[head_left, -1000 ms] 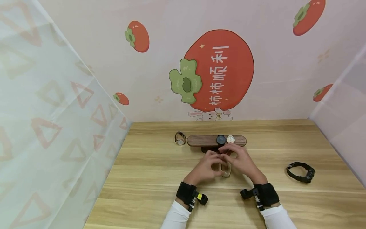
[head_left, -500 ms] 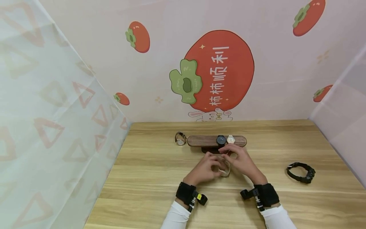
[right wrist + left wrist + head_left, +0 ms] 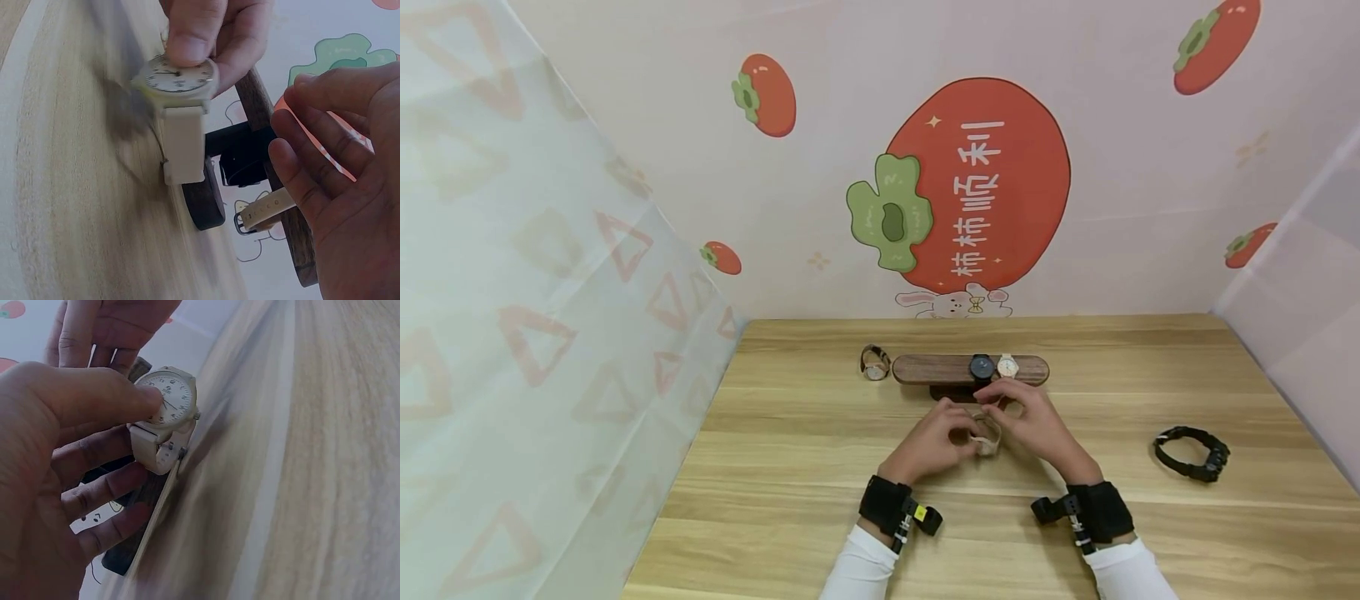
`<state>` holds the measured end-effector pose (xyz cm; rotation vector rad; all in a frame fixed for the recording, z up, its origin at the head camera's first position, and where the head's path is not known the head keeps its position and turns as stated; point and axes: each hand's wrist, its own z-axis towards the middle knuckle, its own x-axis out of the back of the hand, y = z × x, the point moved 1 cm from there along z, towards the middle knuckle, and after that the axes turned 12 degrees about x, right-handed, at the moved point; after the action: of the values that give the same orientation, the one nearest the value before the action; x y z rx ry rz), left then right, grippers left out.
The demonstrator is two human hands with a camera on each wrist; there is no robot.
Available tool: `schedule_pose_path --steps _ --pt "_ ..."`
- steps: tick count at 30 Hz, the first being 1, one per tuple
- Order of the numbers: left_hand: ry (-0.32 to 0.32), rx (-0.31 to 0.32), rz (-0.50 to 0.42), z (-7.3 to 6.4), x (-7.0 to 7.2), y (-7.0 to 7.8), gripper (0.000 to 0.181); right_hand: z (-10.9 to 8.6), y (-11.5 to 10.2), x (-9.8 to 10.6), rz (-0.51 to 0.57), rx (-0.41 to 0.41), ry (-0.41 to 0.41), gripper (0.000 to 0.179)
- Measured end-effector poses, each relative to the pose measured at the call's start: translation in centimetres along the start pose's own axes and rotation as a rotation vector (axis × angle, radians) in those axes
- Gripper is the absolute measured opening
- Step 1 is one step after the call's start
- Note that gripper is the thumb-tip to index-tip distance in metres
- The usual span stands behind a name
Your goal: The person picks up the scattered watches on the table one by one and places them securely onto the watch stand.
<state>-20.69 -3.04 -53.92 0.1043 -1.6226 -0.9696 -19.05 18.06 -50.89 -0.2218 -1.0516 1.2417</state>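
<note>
Head view: we see the left hand (image 3: 932, 443) pinching the white watch (image 3: 177, 405) at its 3 o'clock, thumb across the watch's face, presumably to steady it. The right hand (image 3: 1032, 423), at the watch's 2 o'clock, holds nothing, fingers loosely bent. Stand (image 3: 932, 369): 12 o'clock.

A pale wall (image 3: 1135, 200) printed with red, green-capped fruit (image 3: 1033, 183) rises from the far edge of the wood-grain worktop (image 3: 775, 500); a sheet (image 3: 591, 304) with faint triangles (image 3: 512, 318) lines the left edge, a plain panel (image 3: 1315, 350) the right.
</note>
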Motion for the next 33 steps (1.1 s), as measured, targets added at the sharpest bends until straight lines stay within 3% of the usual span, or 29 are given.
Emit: schedule_pose_path --steps 8,21,33 --pt "0.053 0.061 -0.188 -0.3 0.7 0.1 0.019 0.0 0.2 0.1 -0.013 0.011 -0.010 0.022" --pt "0.151 0.141 -0.413 -0.5 1.6 0.7 0.018 -0.1 -0.2 0.1 0.024 0.078 -0.022 0.033" --pt "0.231 0.127 -0.539 -0.5 2.0 0.4 0.020 -0.1 -0.2 -0.1 -0.012 0.086 -0.028 0.043"
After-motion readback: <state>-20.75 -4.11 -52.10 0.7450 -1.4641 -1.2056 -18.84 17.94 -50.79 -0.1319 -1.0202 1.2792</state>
